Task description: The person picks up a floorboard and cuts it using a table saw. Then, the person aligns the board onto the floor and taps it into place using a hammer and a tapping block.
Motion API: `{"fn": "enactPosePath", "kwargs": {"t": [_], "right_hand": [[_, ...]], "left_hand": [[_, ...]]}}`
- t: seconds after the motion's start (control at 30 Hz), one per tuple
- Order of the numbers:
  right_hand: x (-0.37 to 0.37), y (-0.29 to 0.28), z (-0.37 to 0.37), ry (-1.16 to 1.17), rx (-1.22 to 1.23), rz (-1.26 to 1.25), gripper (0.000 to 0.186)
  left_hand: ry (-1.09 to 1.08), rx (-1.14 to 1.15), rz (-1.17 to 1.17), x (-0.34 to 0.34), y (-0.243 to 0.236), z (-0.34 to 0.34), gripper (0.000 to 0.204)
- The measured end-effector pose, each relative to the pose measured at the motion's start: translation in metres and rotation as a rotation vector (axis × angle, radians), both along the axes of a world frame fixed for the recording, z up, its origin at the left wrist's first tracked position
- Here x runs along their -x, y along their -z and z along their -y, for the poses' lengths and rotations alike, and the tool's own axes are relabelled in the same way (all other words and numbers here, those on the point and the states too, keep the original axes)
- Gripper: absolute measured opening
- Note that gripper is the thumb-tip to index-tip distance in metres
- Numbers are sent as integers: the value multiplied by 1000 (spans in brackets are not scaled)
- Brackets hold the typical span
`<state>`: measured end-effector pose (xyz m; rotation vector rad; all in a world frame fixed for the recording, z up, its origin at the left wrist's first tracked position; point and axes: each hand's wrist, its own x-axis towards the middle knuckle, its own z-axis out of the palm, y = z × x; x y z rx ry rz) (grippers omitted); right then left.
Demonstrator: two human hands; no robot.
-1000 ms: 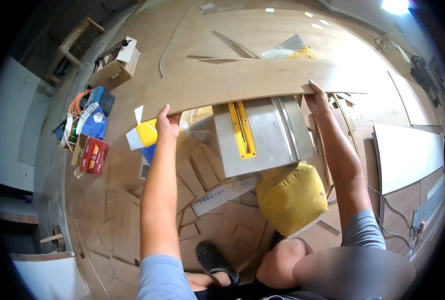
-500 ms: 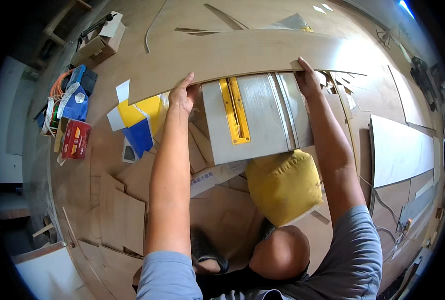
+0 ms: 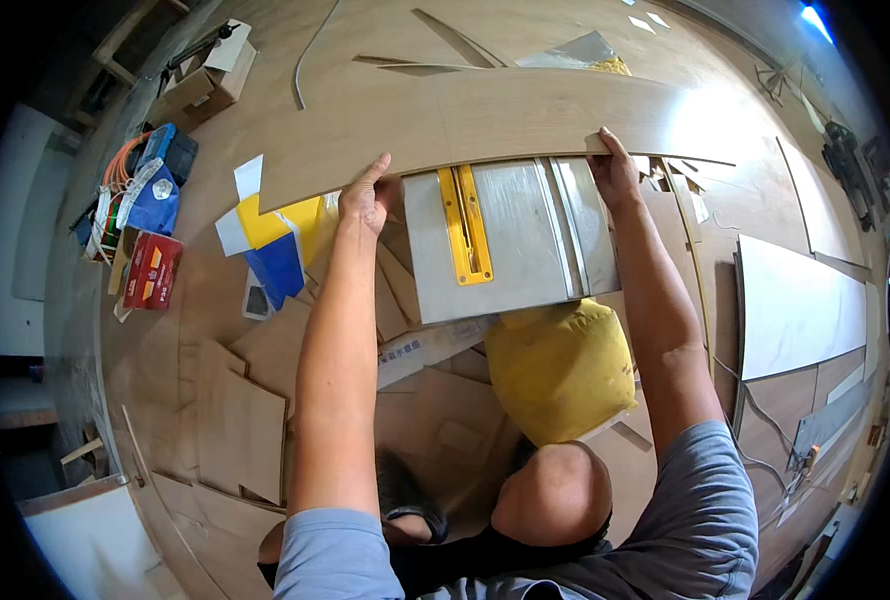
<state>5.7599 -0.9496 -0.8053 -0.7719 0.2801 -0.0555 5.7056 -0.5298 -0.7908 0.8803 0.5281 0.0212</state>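
Observation:
My left hand [image 3: 366,200] grips the near edge of a long, thin wooden board [image 3: 485,115] at centre-left, fingers curled round it. My right hand [image 3: 613,172] holds the same edge further right, thumb on top. The board lies crosswise just beyond a table saw [image 3: 510,235], over the far edge of its silver top; whether it rests on it I cannot tell. A yellow slotted insert [image 3: 465,230] runs along the saw top. A yellow bag [image 3: 560,370] bulges out beneath the saw's near side.
Cut pieces [image 3: 240,430] litter the floor. At left are a tool bag [image 3: 150,200], a red box [image 3: 150,270] and a cardboard box [image 3: 205,75]. Yellow and blue sheets [image 3: 270,255] lie beside the saw. A white panel [image 3: 795,310] and cables [image 3: 765,425] lie at right.
Compared with a second ago, my left hand has shifted rightward along the board's edge, and board, hands and saw appear higher in view. Over the last half second they have dropped slightly in view.

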Motion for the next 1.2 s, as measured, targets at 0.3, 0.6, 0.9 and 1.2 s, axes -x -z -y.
{"fn": "enactPosePath", "kwargs": {"t": [0.3, 0.6, 0.9, 1.2], "right_hand": [[8, -1, 0, -2, -7, 39, 21], [27, 0, 4, 3, 30, -7, 17], [61, -7, 6, 10, 45, -5, 20], [101, -9, 15, -72, 68, -95, 22]], "left_hand": [[-3, 0, 12, 2, 2, 0, 38], [5, 9, 48, 18, 9, 0, 40], [63, 55, 71, 56, 2, 6, 38], [9, 52, 33, 95, -5, 16, 42]]}}
